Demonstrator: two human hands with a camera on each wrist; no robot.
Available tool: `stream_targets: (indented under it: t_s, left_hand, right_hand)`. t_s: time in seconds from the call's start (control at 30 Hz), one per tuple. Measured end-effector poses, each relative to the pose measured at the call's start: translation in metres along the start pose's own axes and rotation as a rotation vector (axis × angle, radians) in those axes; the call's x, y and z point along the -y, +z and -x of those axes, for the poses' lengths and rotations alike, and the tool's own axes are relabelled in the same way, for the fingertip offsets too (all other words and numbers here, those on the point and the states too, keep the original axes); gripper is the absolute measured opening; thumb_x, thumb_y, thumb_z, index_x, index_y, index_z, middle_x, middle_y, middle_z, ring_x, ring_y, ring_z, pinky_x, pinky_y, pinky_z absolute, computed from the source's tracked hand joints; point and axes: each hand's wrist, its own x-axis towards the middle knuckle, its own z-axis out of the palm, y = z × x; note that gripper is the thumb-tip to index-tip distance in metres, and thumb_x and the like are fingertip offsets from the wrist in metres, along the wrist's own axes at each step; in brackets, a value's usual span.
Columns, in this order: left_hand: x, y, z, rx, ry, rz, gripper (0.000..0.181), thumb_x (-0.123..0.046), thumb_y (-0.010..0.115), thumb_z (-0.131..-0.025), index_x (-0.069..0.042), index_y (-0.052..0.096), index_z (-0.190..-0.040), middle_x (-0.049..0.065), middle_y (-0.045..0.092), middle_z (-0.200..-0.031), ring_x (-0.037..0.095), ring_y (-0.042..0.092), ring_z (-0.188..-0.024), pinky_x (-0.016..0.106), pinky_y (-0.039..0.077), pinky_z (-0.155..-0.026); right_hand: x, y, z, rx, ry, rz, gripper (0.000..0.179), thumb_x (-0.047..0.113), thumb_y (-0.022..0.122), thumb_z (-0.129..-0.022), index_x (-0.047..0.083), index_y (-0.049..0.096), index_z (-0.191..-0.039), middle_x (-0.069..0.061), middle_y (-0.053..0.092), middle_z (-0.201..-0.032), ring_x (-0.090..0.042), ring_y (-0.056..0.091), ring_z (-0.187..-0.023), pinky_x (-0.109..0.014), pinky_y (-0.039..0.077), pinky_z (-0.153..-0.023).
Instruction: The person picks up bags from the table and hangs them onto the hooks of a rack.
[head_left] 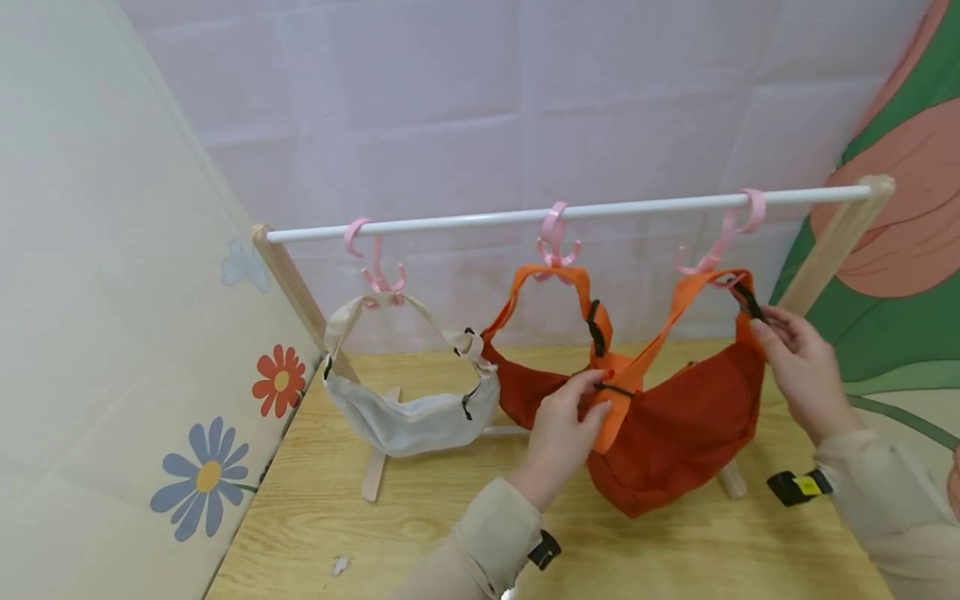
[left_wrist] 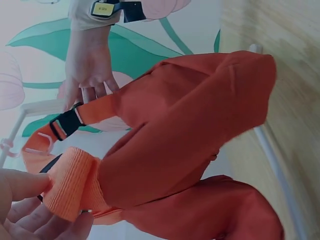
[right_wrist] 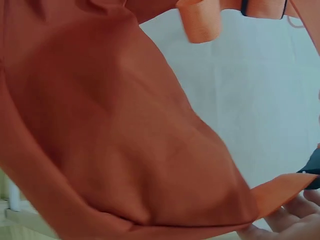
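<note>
A dark red waist bag [head_left: 678,433] with an orange strap hangs from the pink hook [head_left: 720,246] at the right of the rail. My left hand [head_left: 562,425] pinches the orange strap end [left_wrist: 75,182] at the bag's left side, thumb in front and fingers behind. On the other side, my right hand [head_left: 806,367] holds the strap's edge just by the black buckle [left_wrist: 67,122]. Its fingers [right_wrist: 295,212] lie at the orange webbing where it joins the bag. The bag's body sags between both hands, above the wooden table.
A white rail [head_left: 465,220] on wooden posts spans the table [head_left: 315,517]. Another red bag [head_left: 517,387] hangs at the middle pink hook [head_left: 553,237], partly behind my left hand. A pale grey bag [head_left: 420,425] hangs at the left. A painted wall [head_left: 900,208] borders the right.
</note>
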Motion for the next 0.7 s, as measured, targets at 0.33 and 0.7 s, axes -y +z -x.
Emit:
stream_targets:
  t_s: [0.33, 0.7]
  left_hand:
    - [0.011, 0.008, 0.005, -0.017, 0.056, -0.066, 0.04, -0.005, 0.066, -0.092, -0.005, 0.058, -0.131, 0.008, 0.068, -0.115, 0.013, 0.064, -0.103, 0.02, 0.051, -0.083]
    - [0.02, 0.009, 0.013, -0.001, 0.049, -0.05, 0.042, -0.007, 0.065, -0.093, -0.003, 0.055, -0.135, 0.009, 0.065, -0.123, 0.014, 0.061, -0.11, 0.021, 0.05, -0.086]
  right_hand:
    - [-0.022, 0.008, 0.015, 0.008, 0.03, 0.0, 0.062, 0.028, 0.044, -0.103, -0.007, 0.022, -0.15, -0.004, 0.047, -0.132, 0.013, 0.045, -0.102, -0.004, 0.043, -0.079]
    - [-0.029, 0.012, 0.026, 0.005, 0.055, 0.026, 0.061, 0.029, 0.047, -0.102, 0.001, 0.025, -0.152, -0.012, 0.043, -0.143, 0.011, 0.044, -0.109, -0.004, 0.039, -0.083]
